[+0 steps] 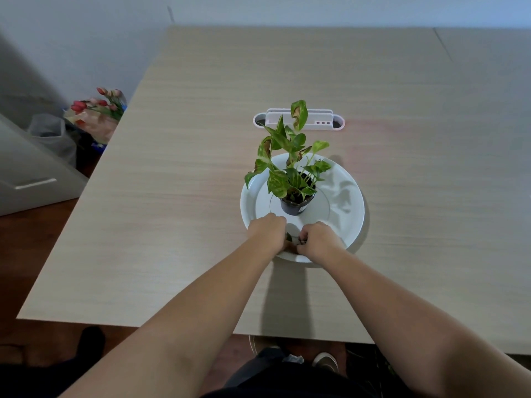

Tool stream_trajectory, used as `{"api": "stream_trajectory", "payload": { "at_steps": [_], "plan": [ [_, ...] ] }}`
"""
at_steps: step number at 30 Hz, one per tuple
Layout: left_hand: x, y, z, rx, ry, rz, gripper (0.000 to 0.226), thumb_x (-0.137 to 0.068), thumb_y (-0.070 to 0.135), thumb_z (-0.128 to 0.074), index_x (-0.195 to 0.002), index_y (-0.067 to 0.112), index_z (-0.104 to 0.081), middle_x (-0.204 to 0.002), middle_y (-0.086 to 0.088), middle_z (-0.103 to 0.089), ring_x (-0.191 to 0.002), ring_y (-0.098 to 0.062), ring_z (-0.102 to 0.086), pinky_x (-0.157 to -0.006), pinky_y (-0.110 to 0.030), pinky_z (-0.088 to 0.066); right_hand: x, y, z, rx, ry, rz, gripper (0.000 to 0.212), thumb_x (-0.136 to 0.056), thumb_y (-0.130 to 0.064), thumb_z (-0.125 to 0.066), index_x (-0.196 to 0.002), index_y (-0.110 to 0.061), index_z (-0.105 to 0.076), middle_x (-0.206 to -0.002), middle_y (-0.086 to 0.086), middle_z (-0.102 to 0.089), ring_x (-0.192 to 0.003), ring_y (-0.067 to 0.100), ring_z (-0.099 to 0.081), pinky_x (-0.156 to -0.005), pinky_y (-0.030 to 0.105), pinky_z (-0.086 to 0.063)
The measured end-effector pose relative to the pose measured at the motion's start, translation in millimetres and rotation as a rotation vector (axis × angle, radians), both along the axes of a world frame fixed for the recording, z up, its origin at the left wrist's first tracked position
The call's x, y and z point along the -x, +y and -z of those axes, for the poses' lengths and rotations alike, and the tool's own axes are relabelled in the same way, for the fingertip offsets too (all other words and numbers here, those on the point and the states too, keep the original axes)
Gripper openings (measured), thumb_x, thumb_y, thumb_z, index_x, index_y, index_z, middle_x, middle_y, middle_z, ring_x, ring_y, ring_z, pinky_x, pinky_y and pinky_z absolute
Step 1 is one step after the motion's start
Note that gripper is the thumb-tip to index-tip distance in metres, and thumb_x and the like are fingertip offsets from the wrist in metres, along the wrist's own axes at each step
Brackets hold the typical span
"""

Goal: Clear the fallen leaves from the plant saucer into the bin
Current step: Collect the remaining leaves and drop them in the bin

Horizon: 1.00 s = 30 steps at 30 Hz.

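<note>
Head view. Pale wood-grain desk (201, 168) filling most of the frame, near edge at the bottom, left edge running diagonally. Plain light wall behind. Dark reddish floor (37, 254) to the left and under the near edge.

White round saucer (347, 208) centred on the desk, bare on its right side apart from leaf shadows. Small dark pot (296, 206) upright on the saucer's inner ring, left of centre. Plant (287, 156) with green, yellow-mottled leaves, several browned at the edges, leaning up and left over the saucer rim.

Left hand (268, 229) and right hand (317, 239) both on the near rim of the saucer, just in front of the pot, knuckles up, almost touching. Left grip curled closed, a sliver of green fallen leaf (289, 237) showing at its fingertips. Right grip curled closed; dark bits at its fingertips, too small to tell. Leaves under the hands hidden.

White and pink holder (298, 122) behind the plant, partly masked by a tall leaf.

Off the desk, left: bunch of red and pink tulips (100, 106) in wrapping, a clear plastic bag (51, 133) beside it, a grey cabinet (28, 173) nearer. Bin not identifiable for certain.

Dark clothing and shoes (324, 360) below the near edge.
</note>
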<state>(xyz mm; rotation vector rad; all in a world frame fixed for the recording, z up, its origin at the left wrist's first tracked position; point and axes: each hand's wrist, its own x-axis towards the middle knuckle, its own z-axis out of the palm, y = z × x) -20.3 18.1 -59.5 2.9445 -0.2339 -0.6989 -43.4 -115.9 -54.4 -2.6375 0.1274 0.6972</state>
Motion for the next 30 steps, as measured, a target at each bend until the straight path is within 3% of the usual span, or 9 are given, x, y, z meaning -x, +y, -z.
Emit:
{"api": "stream_trajectory", "payload": {
  "at_steps": [5,9,11,13,16,20,25,30],
  "plan": [
    [1,9,1,0.144,0.012,0.061,0.033,-0.078,0.021,-0.071,-0.107,0.02,-0.056,-0.108,-0.006,-0.055,-0.094,-0.03,-0.06,-0.069,-0.035,-0.046,-3,-5,2,0.008,-0.007,-0.025,0.022,-0.08,-0.014,-0.068,-0.102,-0.017,-0.069,-0.117,0.005,-0.059,-0.107,0.022,-0.058,-0.071,0.023,-0.037],
    [-3,15,-2,0.221,0.049,0.113,0.028,-0.084,0.012,-0.061,-0.11,0.021,-0.065,-0.109,-0.004,-0.062,-0.084,-0.022,-0.059,-0.06,-0.027,-0.039,-3,-8,0,-0.006,0.019,-0.037,0.023,-0.082,-0.004,-0.059,-0.096,-0.016,-0.073,-0.109,0.002,-0.068,-0.101,0.02,-0.062,-0.066,0.021,-0.037],
    [-5,16,-3,0.222,0.067,0.167,0.029,-0.082,0.011,-0.064,-0.108,0.023,-0.068,-0.109,-0.003,-0.06,-0.09,-0.022,-0.06,-0.068,-0.029,-0.046,-2,-8,-1,-0.008,0.026,-0.051,0.025,-0.082,-0.002,-0.057,-0.093,-0.016,-0.074,-0.105,0.002,-0.07,-0.099,0.021,-0.063,-0.066,0.022,-0.039],
    [-3,16,-1,0.221,0.052,0.213,0.029,-0.079,0.008,-0.068,-0.103,0.023,-0.071,-0.1,-0.003,-0.053,-0.095,-0.027,-0.062,-0.075,-0.033,-0.049,-1,-10,-1,-0.02,0.036,-0.042,0.024,-0.08,-0.002,-0.057,-0.09,-0.018,-0.074,-0.102,0.0,-0.071,-0.098,0.02,-0.064,-0.066,0.022,-0.042],
    [-2,16,3,0.249,0.049,0.252,0.029,-0.08,0.004,-0.065,-0.101,0.021,-0.074,-0.091,0.001,-0.044,-0.094,-0.027,-0.062,-0.07,-0.029,-0.041,-1,-13,-2,-0.042,0.047,-0.02,0.022,-0.079,-0.004,-0.059,-0.087,-0.019,-0.074,-0.1,-0.002,-0.071,-0.096,0.018,-0.065,-0.066,0.022,-0.042],
    [-2,15,2,0.26,0.057,0.256,0.023,-0.085,0.014,-0.062,-0.105,0.018,-0.074,-0.092,-0.004,-0.046,-0.096,-0.027,-0.059,-0.075,-0.03,-0.041,-2,-14,-3,-0.081,0.053,0.01,0.02,-0.075,-0.005,-0.062,-0.085,-0.018,-0.073,-0.097,-0.004,-0.072,-0.09,0.016,-0.064,-0.062,0.021,-0.041],
    [4,6,1,0.296,0.043,0.091,0.02,-0.078,0.029,-0.068,-0.093,0.016,-0.07,-0.097,-0.005,-0.054,-0.093,-0.025,-0.06,-0.078,-0.033,-0.05,-3,-20,-8,-0.185,0.04,0.106,0.015,-0.074,-0.003,-0.065,-0.083,-0.012,-0.072,-0.077,-0.006,-0.066,-0.067,0.014,-0.061,-0.049,0.015,-0.04],
    [9,0,8,0.271,0.025,0.017,0.019,-0.08,0.025,-0.07,-0.095,0.015,-0.065,-0.109,-0.009,-0.053,-0.095,-0.029,-0.059,-0.077,-0.034,-0.047,-1,-32,-12,-0.215,-0.006,0.183,0.011,-0.073,-0.003,-0.066,-0.076,-0.012,-0.072,-0.066,-0.012,-0.061,-0.064,0.015,-0.059,-0.058,0.02,-0.048]
  ]
}}
